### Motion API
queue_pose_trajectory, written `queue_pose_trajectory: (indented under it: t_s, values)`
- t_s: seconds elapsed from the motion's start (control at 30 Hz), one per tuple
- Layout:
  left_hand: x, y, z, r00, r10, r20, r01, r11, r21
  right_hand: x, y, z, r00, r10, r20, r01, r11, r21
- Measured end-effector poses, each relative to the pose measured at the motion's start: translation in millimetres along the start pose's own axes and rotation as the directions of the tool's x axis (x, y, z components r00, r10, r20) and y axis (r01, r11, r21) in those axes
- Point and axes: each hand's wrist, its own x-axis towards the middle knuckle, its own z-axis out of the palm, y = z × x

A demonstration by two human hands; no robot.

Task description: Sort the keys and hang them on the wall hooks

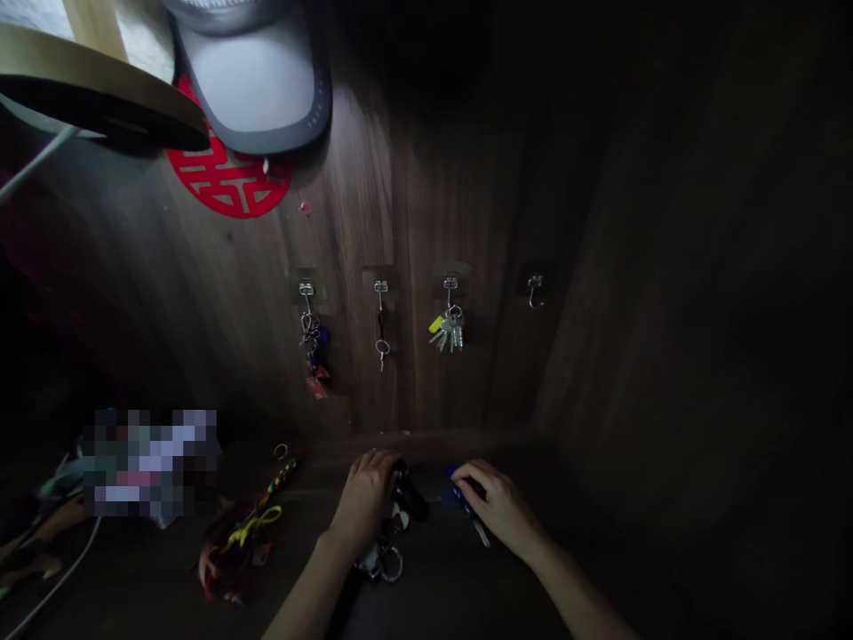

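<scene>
My left hand [365, 500] is closed, its fingertips bent over the upper end of a black key fob [411, 500]. Below that fob, a metal key ring [391, 564] and small metal pieces lie on the dark surface, partly behind my wrist. To the right, my right hand [497, 502] pinches a bunch of keys, with one silver key [481, 533] pointing down and a blue tag [451, 500] showing beside the fingers. The two hands are a short way apart. Dim light hides details between the fingers.
On the wooden wall, three hooks carry a left key bunch [311, 333], a strap with ring [382, 345] and a right key bunch [451, 327]. A bare hook [536, 292] is farther right. Grey cap [250, 89] hangs above; braided cords [240, 542] lie left.
</scene>
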Motion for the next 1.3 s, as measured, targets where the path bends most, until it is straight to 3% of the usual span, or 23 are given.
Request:
queue_pose_trajectory:
  t_s: [0.17, 0.43, 0.7, 0.8, 0.9, 0.97, 1.1, 1.17, 1.3]
  values:
    - [-4.2, 3.6, -4.1, 0.989, -0.145, -0.003, 0.145, 0.988, 0.051, -0.5, -1.4, -0.6, 1.000, 0.001, -0.010, -0.001, 1.000, 0.001]
    - [-5.8, 5.7, -4.9, 0.987, -0.161, -0.027, 0.163, 0.981, 0.102, 1.5, -8.4, -1.1, 0.995, 0.002, -0.102, -0.003, 1.000, -0.005]
    - [-6.6, -7.1, -1.1, 0.979, -0.172, -0.112, 0.141, 0.960, -0.242, 1.2, -7.9, -0.3, 0.997, 0.008, -0.082, -0.008, 1.000, -0.008]
    - [-4.8, -7.4, -4.1, 0.949, -0.246, -0.197, 0.126, 0.868, -0.480, 1.8, -7.1, 1.0, 0.996, 0.003, -0.089, -0.003, 1.000, 0.003]
    - [-3.4, 1.4, -12.0, 0.900, -0.363, -0.242, 0.091, 0.698, -0.710, 2.9, -9.1, 3.5, 0.993, -0.018, -0.113, 0.021, 0.999, 0.031]
    - [-3.2, 10.9, -15.6, 0.886, -0.419, -0.197, 0.072, 0.544, -0.836, 3.5, -13.4, 5.2, 0.990, -0.035, -0.136, 0.042, 0.998, 0.049]
    - [-4.4, 30.3, -11.2, 0.915, -0.403, -0.008, 0.110, 0.268, -0.957, 3.7, -27.3, 5.7, 0.990, -0.068, -0.125, 0.079, 0.993, 0.084]
    - [-5.1, 37.2, -5.1, 0.929, -0.370, 0.031, 0.120, 0.221, -0.968, 3.8, -33.6, 4.9, 0.991, -0.068, -0.117, 0.083, 0.988, 0.129]
    - [-5.2, 44.0, 6.0, 0.956, -0.291, 0.040, 0.106, 0.214, -0.971, 4.9, -39.2, 5.8, 0.993, -0.036, -0.109, 0.063, 0.966, 0.252]
